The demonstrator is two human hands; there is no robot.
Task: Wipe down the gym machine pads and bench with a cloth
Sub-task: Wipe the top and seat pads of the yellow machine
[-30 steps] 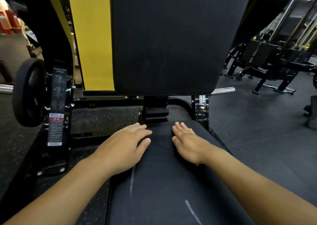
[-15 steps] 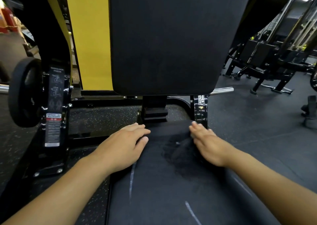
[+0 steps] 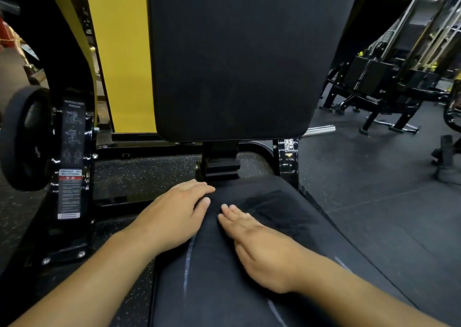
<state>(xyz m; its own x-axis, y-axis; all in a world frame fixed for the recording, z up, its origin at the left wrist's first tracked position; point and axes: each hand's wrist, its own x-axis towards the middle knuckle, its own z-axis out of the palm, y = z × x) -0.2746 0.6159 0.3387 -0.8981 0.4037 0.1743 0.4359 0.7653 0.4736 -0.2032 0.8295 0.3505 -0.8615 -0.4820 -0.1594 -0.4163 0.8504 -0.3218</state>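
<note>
The black seat pad [image 3: 224, 276] of a shoulder press machine fills the lower middle. The upright black back pad [image 3: 239, 59] rises behind it. My left hand [image 3: 174, 217] lies flat on the seat's far left edge, fingers stretched out, holding nothing. My right hand [image 3: 259, 242] lies flat, palm down, on the middle of the seat, fingers together and pointing forward. No cloth shows; anything under the right palm is hidden. A darker streaked patch [image 3: 277, 207] marks the seat just right of my right fingers.
A black frame post with a warning label [image 3: 71, 167] and a weight plate [image 3: 22, 139] stand at left. A yellow panel [image 3: 124, 59] stands behind the back pad, a chrome bar [image 3: 319, 130] juts out at right, and other black machines [image 3: 389, 94] stand on the rubber floor beyond.
My right hand slid from the seat's far right edge back toward the middle and nearer me, uncovering a darker streak. My left hand stayed put.
</note>
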